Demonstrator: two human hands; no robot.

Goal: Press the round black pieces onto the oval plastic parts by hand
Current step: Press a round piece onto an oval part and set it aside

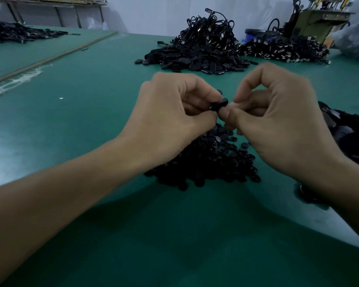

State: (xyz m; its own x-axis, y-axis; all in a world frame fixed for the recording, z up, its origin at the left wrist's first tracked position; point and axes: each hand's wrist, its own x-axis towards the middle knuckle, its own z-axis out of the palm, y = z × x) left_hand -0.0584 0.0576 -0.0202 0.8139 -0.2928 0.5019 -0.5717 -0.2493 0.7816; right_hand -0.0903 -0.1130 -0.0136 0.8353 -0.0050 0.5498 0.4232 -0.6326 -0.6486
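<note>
Green table (174, 245), white wall (153, 15); left hand (170, 125) and right hand (278, 121) pinch one black piece (219, 105).

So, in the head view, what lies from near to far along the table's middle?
First the heap of round black pieces, then the left hand and right hand pinching a small black part, then the tall pile of black parts with cables, then the pale wall.

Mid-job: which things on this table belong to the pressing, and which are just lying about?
In the job: left hand, right hand, black piece pinched between them, round black pieces heaped below, oval parts heaped beyond.
Lying about: cable pile far right, dark pile far left, machine behind.
</note>
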